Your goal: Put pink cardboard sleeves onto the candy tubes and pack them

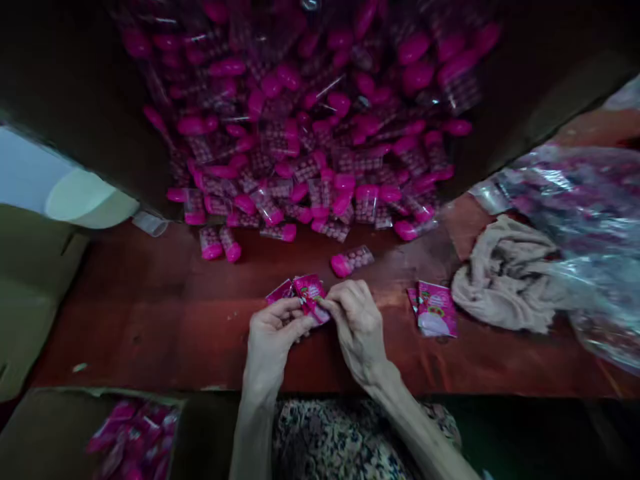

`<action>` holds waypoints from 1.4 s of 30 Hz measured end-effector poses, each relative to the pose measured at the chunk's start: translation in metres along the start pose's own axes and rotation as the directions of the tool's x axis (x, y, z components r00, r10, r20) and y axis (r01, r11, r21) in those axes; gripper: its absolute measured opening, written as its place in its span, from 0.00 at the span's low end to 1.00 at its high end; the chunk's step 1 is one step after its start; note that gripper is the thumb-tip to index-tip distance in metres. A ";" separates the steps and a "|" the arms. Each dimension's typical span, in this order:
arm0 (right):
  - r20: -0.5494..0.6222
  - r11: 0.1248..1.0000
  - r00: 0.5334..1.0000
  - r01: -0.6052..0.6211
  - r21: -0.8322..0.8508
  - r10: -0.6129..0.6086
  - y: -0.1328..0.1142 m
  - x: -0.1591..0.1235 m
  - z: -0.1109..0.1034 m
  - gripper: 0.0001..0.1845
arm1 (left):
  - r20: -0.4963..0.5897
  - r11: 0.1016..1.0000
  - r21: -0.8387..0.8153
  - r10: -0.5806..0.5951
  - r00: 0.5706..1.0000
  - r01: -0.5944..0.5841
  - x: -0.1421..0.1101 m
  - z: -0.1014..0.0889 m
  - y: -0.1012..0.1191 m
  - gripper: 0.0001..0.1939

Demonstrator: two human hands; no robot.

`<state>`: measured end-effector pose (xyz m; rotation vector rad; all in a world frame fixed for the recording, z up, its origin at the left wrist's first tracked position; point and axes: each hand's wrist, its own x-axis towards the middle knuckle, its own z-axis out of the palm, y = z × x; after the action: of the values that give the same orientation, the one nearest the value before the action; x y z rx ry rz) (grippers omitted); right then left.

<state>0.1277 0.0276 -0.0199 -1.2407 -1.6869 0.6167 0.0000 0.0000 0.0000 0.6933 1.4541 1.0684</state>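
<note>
Pinching a pink packet (pixel 310 293) between fingertips, the left hand (pixel 267 333) and right hand (pixel 357 327) met over the worktop (pixel 210 333), around the middle of its near edge. Just beyond lay a single clear container (pixel 352 260) (its pink end pointing left). Toward the worktop's right end, more packets (pixel 437 310) lay beside a crumpled cloth (pixel 505 277); toward its far edge, similar containers (pixel 320 195) sat heaped.

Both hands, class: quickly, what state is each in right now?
Left hand: closed, pinching a packet.
Right hand: closed, pinching the same packet.
</note>
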 end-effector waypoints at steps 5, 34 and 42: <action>-0.037 0.998 0.997 -0.066 0.012 0.067 0.005 0.000 -0.011 0.12 | -0.203 0.958 0.272 0.147 0.968 -0.089 0.003 0.006 0.002 0.06; 0.013 0.999 1.000 0.027 0.037 -0.027 -0.034 -0.011 -0.019 0.12 | -0.083 0.869 -0.494 -0.068 0.994 0.018 -0.004 0.025 0.012 0.07; 0.190 0.989 0.976 0.083 0.122 -0.105 -0.033 0.017 -0.038 0.08 | -0.152 0.810 -0.586 -0.108 0.983 -0.002 -0.007 0.020 0.023 0.11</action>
<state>0.1446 0.0261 0.0302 -1.0405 -1.8349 0.7871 0.0177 0.0077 0.0249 0.1106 1.1793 1.4713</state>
